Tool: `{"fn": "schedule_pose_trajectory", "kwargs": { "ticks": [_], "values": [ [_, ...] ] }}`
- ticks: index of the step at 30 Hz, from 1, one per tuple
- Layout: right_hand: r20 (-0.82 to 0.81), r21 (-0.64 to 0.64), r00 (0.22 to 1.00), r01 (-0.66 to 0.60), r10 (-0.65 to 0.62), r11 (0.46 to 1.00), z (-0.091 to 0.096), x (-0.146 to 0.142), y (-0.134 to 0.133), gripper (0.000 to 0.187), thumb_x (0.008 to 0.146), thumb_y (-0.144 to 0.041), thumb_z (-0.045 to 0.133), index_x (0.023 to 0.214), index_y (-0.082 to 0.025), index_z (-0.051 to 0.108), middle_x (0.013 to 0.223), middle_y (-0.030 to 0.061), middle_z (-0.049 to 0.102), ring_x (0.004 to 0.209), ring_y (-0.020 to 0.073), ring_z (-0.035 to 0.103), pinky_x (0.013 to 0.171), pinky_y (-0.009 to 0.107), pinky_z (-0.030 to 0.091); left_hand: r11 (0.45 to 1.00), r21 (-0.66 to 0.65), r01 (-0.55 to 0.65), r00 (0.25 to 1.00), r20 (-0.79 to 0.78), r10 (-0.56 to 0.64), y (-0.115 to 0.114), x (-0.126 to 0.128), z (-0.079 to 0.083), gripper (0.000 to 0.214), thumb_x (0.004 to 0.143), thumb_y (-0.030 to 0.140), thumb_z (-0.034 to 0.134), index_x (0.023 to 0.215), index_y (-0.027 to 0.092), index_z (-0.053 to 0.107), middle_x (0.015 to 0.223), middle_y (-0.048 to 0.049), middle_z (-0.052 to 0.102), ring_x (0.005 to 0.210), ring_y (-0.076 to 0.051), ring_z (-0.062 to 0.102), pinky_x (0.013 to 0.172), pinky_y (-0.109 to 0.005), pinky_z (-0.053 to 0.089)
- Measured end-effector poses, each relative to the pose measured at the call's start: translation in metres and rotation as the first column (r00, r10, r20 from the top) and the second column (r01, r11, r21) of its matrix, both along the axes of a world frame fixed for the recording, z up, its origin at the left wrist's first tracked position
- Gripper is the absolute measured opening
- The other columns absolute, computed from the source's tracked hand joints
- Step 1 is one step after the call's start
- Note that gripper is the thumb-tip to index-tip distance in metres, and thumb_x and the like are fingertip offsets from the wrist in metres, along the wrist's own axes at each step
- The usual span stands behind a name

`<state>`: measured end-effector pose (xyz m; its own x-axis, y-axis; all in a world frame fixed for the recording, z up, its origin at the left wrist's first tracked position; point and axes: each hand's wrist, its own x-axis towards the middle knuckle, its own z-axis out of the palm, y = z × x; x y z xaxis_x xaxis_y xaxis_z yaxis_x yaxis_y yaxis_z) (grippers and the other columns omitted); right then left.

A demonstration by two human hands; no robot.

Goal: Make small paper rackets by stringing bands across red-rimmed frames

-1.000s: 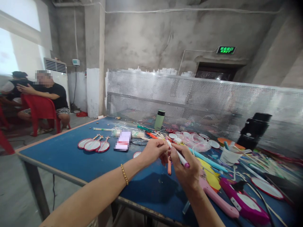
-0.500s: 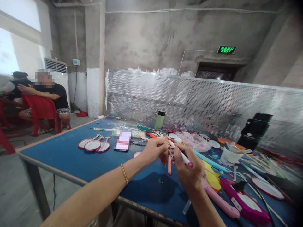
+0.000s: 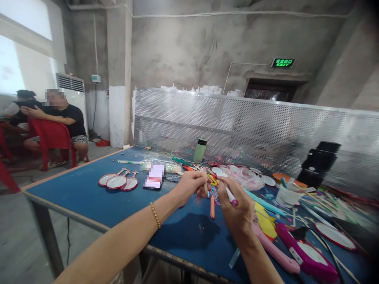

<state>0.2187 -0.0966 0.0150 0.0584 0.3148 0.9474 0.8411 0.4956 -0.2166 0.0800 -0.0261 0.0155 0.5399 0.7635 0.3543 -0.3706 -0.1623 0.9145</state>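
My left hand [image 3: 192,184], with a gold bead bracelet at the wrist, pinches a small flat wooden stick [image 3: 205,177] with a pinkish upper end. My right hand [image 3: 237,203] is closed around a white marker pen [image 3: 229,193] with a purple end, its tip side pointing toward the stick. The two hands are close together above the table, with a small gap between stick and pen. Just below them lies an orange pen-like piece [image 3: 212,208]. Past the fingers, a yellow curved piece [image 3: 213,180] and thin coloured strands show in part.
Several small banjo-shaped pieces [image 3: 116,182] and a phone [image 3: 154,176] lie on the blue table [image 3: 89,205] to the left. A green bottle [image 3: 200,150] stands behind. On the right are a white cup [image 3: 287,197], a purple device [image 3: 308,252] and scattered sticks. People sit far left.
The wooden stick in my left hand has come up more upright and into clearer view. My right hand has drawn the marker slightly away from it, so a gap now shows.
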Motion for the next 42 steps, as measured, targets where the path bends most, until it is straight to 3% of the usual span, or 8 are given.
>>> {"fn": "schedule_pose_trajectory", "kwargs": {
  "ticks": [5,10,14,24,28,33,38,42],
  "values": [
    [0.132,-0.099,0.988,0.096,-0.083,0.990,-0.008,0.010,0.012,0.023,0.093,-0.029,0.049,0.104,-0.021,0.068,0.099,0.0073,0.070,0.092,0.0222,0.067,0.080,0.035,0.051,0.998,0.044,-0.048,0.998,0.032,0.046,0.004,-0.002,0.002,0.020,0.076,0.029,0.061,0.083,0.011,0.063,0.066,-0.0029,0.064,0.043,-0.008,0.051,0.040,-0.020,0.038],
    [0.315,-0.293,0.942,0.216,-0.120,0.931,-0.023,0.014,0.020,0.029,0.091,-0.024,0.046,0.115,-0.022,0.063,0.097,0.0074,0.065,0.086,0.0218,0.065,0.074,0.034,0.050,0.993,0.052,-0.108,0.994,0.025,0.107,0.003,-0.005,0.007,0.015,0.076,0.023,0.056,0.079,0.010,0.063,0.062,-0.0026,0.062,0.043,-0.008,0.050,0.041,-0.019,0.039],
    [0.413,-0.379,0.905,0.276,-0.105,0.883,-0.031,0.013,0.021,0.031,0.089,-0.023,0.050,0.118,-0.022,0.061,0.101,0.0080,0.064,0.093,0.0231,0.064,0.078,0.035,0.048,0.990,0.044,-0.135,0.991,0.018,0.134,0.004,-0.008,0.009,0.013,0.078,0.022,0.055,0.077,0.011,0.061,0.062,-0.0036,0.062,0.042,-0.008,0.050,0.039,-0.019,0.037],
    [0.646,-0.530,0.761,0.504,-0.060,0.682,-0.032,-0.006,0.028,0.046,0.091,-0.047,0.053,0.125,-0.018,0.062,0.106,0.0132,0.066,0.102,0.0309,0.059,0.088,0.043,0.039,0.972,-0.028,-0.232,0.973,0.007,0.233,0.011,-0.007,0.006,0.014,0.076,0.012,0.051,0.077,0.008,0.064,0.060,-0.0020,0.061,0.037,-0.005,0.043,0.036,-0.018,0.033],
    [0.647,-0.529,0.761,0.491,-0.046,0.692,-0.035,-0.005,0.035,0.045,0.094,-0.050,0.046,0.120,-0.019,0.066,0.101,0.0138,0.067,0.099,0.0304,0.059,0.084,0.041,0.039,0.976,-0.043,-0.214,0.976,0.023,0.215,0.008,-0.008,0.009,0.015,0.076,0.010,0.050,0.079,0.008,0.064,0.059,-0.0009,0.059,0.036,-0.005,0.043,0.034,-0.019,0.032],
    [0.602,-0.495,0.795,0.442,-0.071,0.748,-0.031,0.009,0.041,0.040,0.095,-0.048,0.045,0.116,-0.024,0.068,0.096,0.0107,0.067,0.094,0.0271,0.061,0.080,0.038,0.041,0.971,-0.056,-0.235,0.971,0.036,0.237,0.009,-0.009,0.012,0.014,0.076,0.008,0.049,0.079,0.008,0.063,0.065,-0.0029,0.063,0.036,-0.005,0.045,0.034,-0.018,0.030],
    [0.508,-0.444,0.853,0.378,-0.119,0.813,-0.004,0.036,0.045,0.035,0.096,-0.039,0.044,0.098,-0.018,0.072,0.094,0.0107,0.068,0.093,0.0230,0.061,0.083,0.033,0.041,0.967,-0.036,-0.254,0.966,-0.070,0.251,0.018,-0.003,-0.003,0.014,0.078,0.009,0.049,0.075,0.009,0.063,0.058,-0.0015,0.062,0.038,-0.007,0.048,0.036,-0.019,0.033],
    [0.483,-0.461,0.867,0.368,-0.120,0.807,0.025,0.048,0.043,0.029,0.093,-0.028,0.045,0.086,-0.019,0.071,0.088,0.0065,0.070,0.084,0.0182,0.062,0.075,0.027,0.040,0.966,-0.059,-0.250,0.959,-0.151,0.239,0.031,0.008,-0.012,0.014,0.075,0.005,0.048,0.070,0.010,0.060,0.056,-0.0014,0.061,0.035,-0.007,0.047,0.035,-0.019,0.032]
  ]
}}
